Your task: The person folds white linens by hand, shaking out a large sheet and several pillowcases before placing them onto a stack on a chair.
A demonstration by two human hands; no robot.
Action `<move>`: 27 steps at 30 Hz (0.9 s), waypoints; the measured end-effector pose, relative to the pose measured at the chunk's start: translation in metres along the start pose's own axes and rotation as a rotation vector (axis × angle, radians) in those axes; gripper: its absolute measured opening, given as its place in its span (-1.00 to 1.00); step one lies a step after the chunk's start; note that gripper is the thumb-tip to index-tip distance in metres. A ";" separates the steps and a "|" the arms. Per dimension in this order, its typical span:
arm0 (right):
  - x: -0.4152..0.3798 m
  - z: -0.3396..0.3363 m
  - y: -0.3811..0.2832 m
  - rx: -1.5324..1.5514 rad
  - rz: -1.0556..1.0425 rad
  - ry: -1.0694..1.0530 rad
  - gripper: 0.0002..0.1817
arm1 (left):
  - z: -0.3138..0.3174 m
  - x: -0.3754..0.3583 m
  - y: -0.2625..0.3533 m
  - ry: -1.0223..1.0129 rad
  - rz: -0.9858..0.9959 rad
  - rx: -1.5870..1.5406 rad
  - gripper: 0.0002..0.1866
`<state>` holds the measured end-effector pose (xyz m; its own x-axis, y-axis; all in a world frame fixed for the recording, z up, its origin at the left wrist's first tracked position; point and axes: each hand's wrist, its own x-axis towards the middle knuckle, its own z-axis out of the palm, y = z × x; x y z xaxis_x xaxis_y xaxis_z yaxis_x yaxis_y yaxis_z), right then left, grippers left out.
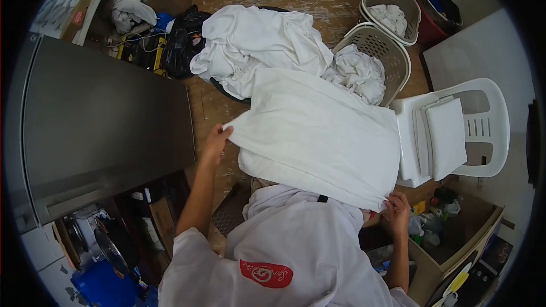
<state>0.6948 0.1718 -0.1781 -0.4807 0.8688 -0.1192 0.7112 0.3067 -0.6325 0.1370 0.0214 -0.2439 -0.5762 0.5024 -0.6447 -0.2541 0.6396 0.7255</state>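
Note:
A white cloth [318, 136] is spread over my lap, its far part reaching toward a heap of loose white cloths [259, 40]. My left hand [215, 143] pinches the cloth's left corner and pulls it out to a point. At the near right corner, the fingers of my right hand [396, 211] are closed on the same cloth. Soft wrinkles run across its surface between the two hands. Folded white cloths [446, 136] lie on a white plastic chair [495, 119] to the right.
Two beige laundry baskets [401, 59] with crumpled white fabric stand at the back right. A grey cabinet [108, 125] flanks me on the left, with a black plastic bag [181, 42] beyond it. An open box of bottles [455, 239] sits at the near right.

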 end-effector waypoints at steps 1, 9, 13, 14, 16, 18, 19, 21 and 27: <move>0.001 -0.004 -0.001 -0.029 0.020 -0.001 -0.79 | -0.001 -0.008 0.024 0.014 0.076 0.057 -0.73; 0.017 0.006 -0.026 -0.137 -0.103 -0.050 -0.71 | 0.017 -0.048 0.117 -0.202 0.117 -0.358 -0.80; 0.022 -0.008 -0.014 0.016 -0.023 -0.081 -0.67 | 0.011 -0.040 0.131 -0.175 0.255 -0.492 -0.83; 0.022 -0.016 -0.018 0.003 -0.011 -0.072 -0.67 | 0.009 -0.046 0.138 -0.194 0.251 -0.496 -0.83; 0.021 -0.029 -0.031 -0.119 0.042 0.126 -0.67 | 0.004 -0.065 0.153 -0.118 0.302 -0.560 -0.90; 0.009 -0.036 -0.030 -0.114 -0.009 0.219 -0.71 | -0.003 -0.084 0.141 -0.125 0.294 -0.550 -0.88; 0.003 -0.040 -0.031 -0.183 -0.018 0.246 -0.70 | -0.009 -0.096 0.133 -0.113 0.294 -0.542 -0.86; -0.015 -0.037 -0.016 -0.283 -0.012 0.298 -0.73 | -0.017 -0.104 0.091 -0.126 0.108 -0.496 -0.86; -0.040 0.013 0.041 0.175 0.298 0.329 -0.78 | -0.002 -0.084 -0.033 -0.194 -0.339 -0.498 -0.78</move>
<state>0.7365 0.1446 -0.2098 -0.0610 0.9946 -0.0843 0.6830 -0.0200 -0.7301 0.1925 -0.0428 -0.2138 -0.2611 0.4455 -0.8564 -0.7557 0.4576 0.4685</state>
